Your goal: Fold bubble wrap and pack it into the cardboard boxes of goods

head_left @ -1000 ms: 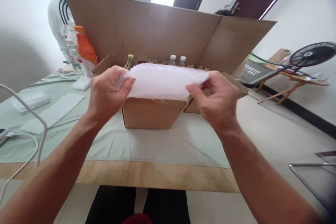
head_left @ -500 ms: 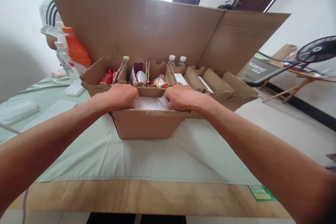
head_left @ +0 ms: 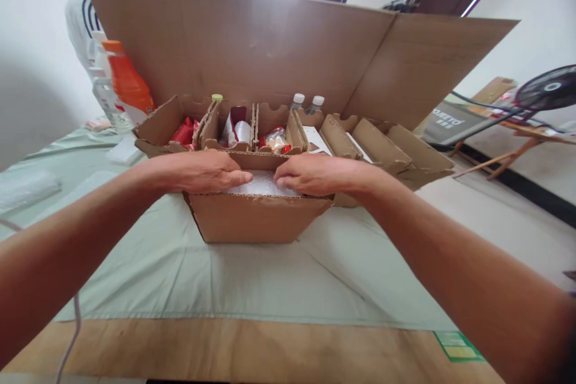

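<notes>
A small open cardboard box (head_left: 261, 219) stands on the green cloth, with clear bubble wrap (head_left: 263, 183) inside it. My left hand (head_left: 207, 171) lies over the box's left part, its fingers extended and the thumb on the wrap. From the right, my right hand (head_left: 310, 174) rests on the wrap with bent fingers; whether it pinches any of the wrap is hidden. Directly behind stands a row of cardboard compartments holding a red packet (head_left: 183, 132), a roll-like white item (head_left: 243, 132) and a snack packet (head_left: 276, 141).
A tall cardboard panel (head_left: 279, 42) rises behind the compartments. At the left are an orange bottle (head_left: 128, 84), clear bottles and bubble wrap pieces (head_left: 29, 189). A person's striped sleeve (head_left: 83, 18) shows behind. A black fan (head_left: 551, 89) is at the right.
My hands have come up and slightly closer together over the bubble wrap, and the left thumb now shows. The camera view has shifted a little.
</notes>
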A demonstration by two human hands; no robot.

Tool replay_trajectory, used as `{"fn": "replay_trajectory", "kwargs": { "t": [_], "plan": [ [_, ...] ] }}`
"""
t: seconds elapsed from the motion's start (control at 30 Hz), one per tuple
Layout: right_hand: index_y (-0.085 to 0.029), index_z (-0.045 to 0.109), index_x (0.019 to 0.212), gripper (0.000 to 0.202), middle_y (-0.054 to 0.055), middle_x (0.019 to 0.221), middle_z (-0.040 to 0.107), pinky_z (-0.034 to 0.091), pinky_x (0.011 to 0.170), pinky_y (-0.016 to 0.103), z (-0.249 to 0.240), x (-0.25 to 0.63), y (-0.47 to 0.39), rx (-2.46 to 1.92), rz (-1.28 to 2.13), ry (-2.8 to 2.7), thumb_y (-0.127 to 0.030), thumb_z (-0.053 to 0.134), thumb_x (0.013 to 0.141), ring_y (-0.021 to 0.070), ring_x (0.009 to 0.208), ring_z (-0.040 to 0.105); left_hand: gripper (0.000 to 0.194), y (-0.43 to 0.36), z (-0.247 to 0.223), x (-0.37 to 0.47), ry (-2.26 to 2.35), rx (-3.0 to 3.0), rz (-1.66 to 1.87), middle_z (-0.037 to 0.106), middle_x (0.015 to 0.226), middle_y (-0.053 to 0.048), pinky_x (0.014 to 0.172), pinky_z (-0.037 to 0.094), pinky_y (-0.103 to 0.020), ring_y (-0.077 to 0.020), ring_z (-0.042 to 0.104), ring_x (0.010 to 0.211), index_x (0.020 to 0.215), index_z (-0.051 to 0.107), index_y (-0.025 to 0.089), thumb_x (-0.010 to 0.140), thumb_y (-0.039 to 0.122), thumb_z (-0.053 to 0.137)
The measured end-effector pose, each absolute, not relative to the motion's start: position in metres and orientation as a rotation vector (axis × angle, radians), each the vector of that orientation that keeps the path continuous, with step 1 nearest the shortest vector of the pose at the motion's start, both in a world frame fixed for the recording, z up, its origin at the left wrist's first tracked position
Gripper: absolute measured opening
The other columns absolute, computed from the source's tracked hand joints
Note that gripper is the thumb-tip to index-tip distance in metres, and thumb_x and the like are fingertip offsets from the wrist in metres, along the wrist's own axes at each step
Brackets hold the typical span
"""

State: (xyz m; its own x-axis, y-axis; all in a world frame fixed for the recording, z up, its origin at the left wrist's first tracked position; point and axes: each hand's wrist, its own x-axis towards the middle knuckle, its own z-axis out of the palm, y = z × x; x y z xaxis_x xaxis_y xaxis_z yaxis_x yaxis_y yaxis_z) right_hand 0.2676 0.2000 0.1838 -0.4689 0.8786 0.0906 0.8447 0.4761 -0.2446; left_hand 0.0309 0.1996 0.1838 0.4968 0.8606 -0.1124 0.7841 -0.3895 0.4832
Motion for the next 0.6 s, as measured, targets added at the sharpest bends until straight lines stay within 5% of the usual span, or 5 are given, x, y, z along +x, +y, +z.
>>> {"fn": "replay_trajectory", "kwargs": {
  "t": [0.17,0.27,0.33,0.47,0.6],
  "plan": [
    [-0.02,0.074,0.073,0.025,-0.001,0.074,0.072,0.039,0.061,0.026,0.197,0.265,0.188,-1.508,0.372,-2.739,-0.014,0.055,0.089,0.0131,0.064,0.059,0.049,0.187,0.185,0.023,1.287,2.389,0.324,0.066,0.072,-0.005,0.082,0.053,-0.039,-0.0281,0.068,0.08,0.068,0.068,0.023,0.091,0.06,0.047],
    [-0.021,0.077,0.087,0.021,0.0,0.084,0.076,0.047,0.07,0.029,0.199,0.285,0.151,-1.411,0.138,-2.286,-0.021,0.057,0.091,0.0169,0.076,0.066,0.034,0.127,0.166,0.018,1.335,2.572,0.906,0.07,0.12,-0.008,0.108,0.045,-0.053,-0.0365,0.062,0.122,0.104,0.074,0.024,0.093,0.047,0.051],
    [-0.022,0.077,0.099,0.02,0.002,0.096,0.078,0.051,0.077,0.033,0.188,0.304,0.122,-1.377,0.024,-1.939,-0.029,0.059,0.092,0.0199,0.085,0.069,0.041,0.075,0.131,0.017,1.35,2.689,1.234,0.049,0.156,-0.003,0.121,0.032,-0.055,-0.0364,0.039,0.148,0.131,0.064,0.032,0.09,0.034,0.059],
    [-0.025,0.069,0.128,0.046,0.009,0.12,0.074,0.056,0.07,0.037,0.13,0.339,0.082,-1.504,0.067,-1.703,-0.042,0.069,0.086,0.0246,0.09,0.07,0.074,-0.011,0.034,0.014,1.551,2.77,1.069,0.009,0.174,-0.005,0.13,0.008,-0.053,-0.0336,0.011,0.16,0.153,0.041,0.028,0.084,0.012,0.063],
    [-0.025,0.061,0.137,0.059,0.014,0.129,0.07,0.06,0.074,0.044,0.068,0.349,0.068,-1.595,0.298,-1.747,-0.049,0.07,0.084,0.0291,0.098,0.071,0.066,-0.041,-0.006,-0.008,1.48,2.759,0.776,0.027,0.17,-0.009,0.13,0.009,-0.051,-0.0321,0.02,0.158,0.15,0.046,0.026,0.087,0.012,0.057]
  ]
}}
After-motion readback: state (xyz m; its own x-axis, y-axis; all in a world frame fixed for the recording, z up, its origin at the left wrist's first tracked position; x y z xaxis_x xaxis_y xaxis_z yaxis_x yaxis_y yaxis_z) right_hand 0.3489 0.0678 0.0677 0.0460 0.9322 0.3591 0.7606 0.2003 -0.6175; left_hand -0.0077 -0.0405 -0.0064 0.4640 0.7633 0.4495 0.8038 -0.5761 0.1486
